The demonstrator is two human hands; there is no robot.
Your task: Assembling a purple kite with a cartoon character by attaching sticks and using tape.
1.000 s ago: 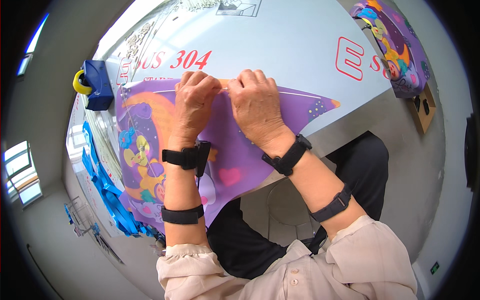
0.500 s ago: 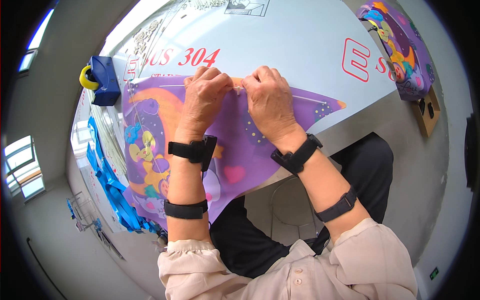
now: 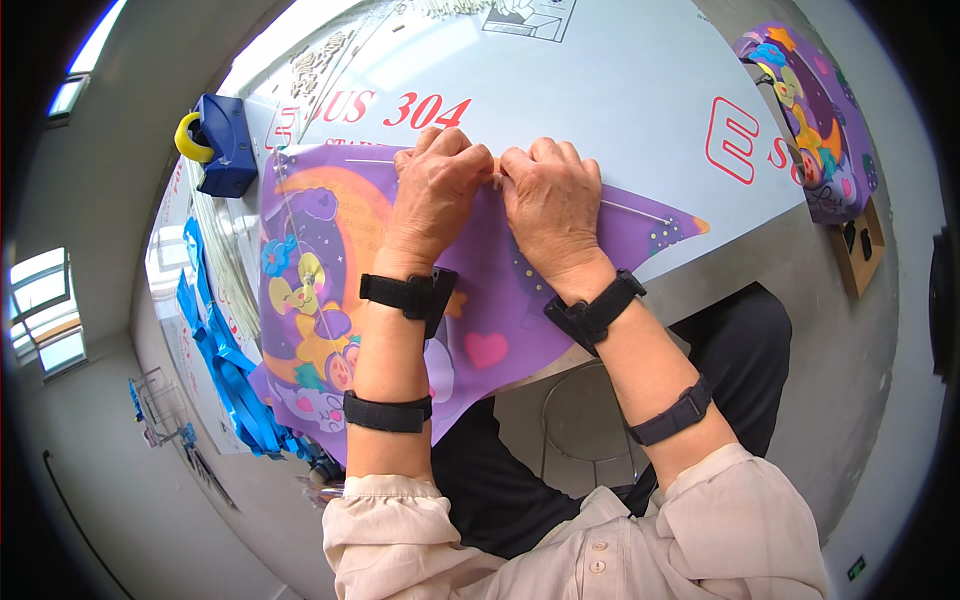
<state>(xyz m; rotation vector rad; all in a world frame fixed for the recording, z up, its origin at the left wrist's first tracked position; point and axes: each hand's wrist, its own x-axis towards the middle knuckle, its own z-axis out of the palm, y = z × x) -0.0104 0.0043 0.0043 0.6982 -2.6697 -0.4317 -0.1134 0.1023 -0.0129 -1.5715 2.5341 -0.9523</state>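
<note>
A purple kite (image 3: 470, 300) printed with a moon, stars and cartoon figures lies across the table's near edge, its lower part hanging down. My left hand (image 3: 440, 195) is closed in a pinch at the kite's upper edge. Close beside it, my right hand (image 3: 552, 205) pinches the same edge, knuckles up. A small white fitting (image 3: 496, 182) shows between the fingertips, mostly covered. Thin white rods run along the edge, one left rod (image 3: 370, 161) and one right rod (image 3: 640, 212). Another thin rod slants down the kite's left part.
A blue tape dispenser (image 3: 228, 145) with a yellow roll stands at the left. Blue straps (image 3: 225, 370) and a bundle of pale rods lie below it. Small pale pieces (image 3: 318, 60) are heaped at the far left. More printed kites (image 3: 810, 120) hang at the right, above a cardboard box (image 3: 868, 250).
The view has shifted slightly, so the table and kite sit further right. Both hands keep their pinch at the edge, and the fitting between them is more covered by fingers.
</note>
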